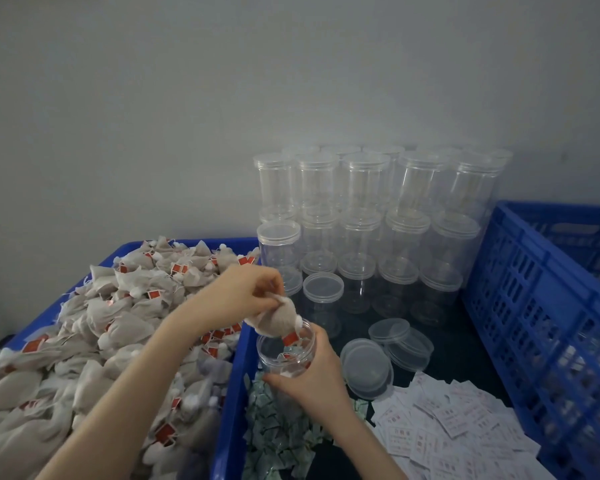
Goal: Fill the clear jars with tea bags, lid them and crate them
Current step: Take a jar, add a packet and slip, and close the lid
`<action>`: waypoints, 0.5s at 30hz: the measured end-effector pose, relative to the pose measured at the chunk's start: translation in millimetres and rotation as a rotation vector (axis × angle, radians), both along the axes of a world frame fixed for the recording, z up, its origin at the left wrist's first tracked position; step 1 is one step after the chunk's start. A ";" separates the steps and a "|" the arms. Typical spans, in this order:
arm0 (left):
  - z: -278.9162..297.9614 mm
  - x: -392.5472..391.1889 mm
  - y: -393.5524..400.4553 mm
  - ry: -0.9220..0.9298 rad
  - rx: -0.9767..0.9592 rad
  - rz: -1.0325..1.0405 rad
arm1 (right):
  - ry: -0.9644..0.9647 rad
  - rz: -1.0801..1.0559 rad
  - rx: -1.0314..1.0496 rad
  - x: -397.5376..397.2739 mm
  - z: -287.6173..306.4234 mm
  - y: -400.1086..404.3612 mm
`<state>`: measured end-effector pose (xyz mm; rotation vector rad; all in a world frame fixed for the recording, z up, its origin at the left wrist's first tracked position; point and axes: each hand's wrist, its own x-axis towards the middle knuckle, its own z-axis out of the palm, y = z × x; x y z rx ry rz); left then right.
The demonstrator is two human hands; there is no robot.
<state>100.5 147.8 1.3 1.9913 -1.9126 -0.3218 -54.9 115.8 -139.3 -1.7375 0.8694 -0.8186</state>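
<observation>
We are dropping a tea bag (277,319) into an open jar (286,351).

Our right hand (312,374) wraps the jar just right of the near blue bin (232,393); our left hand (243,292) pinches the tea bag at the jar's mouth. The bag looks wide for the opening, so it could snag on the rim and spill. Stacked jars (361,216) stand far; the crate (534,306) waits right.
</observation>
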 end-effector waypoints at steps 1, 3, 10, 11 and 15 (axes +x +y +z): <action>-5.7 -8.2 -3.2 -0.053 0.034 -0.034 | -0.007 -0.004 0.007 0.1 -0.3 -0.5; -21.0 -24.3 -10.3 -0.124 0.096 -0.093 | -0.023 -0.010 0.021 0.5 -1.0 -1.4; -53.4 -47.9 -24.5 -0.307 0.341 -0.249 | -0.037 -0.042 -0.002 -4.2 -12.6 -3.9; -53.6 -48.2 -25.9 -0.299 0.363 -0.271 | -0.041 -0.051 0.004 -5.2 -14.6 -4.0; -51.7 -50.9 -30.1 -0.227 0.367 -0.362 | -0.062 -0.083 0.031 -13.4 -18.2 -6.1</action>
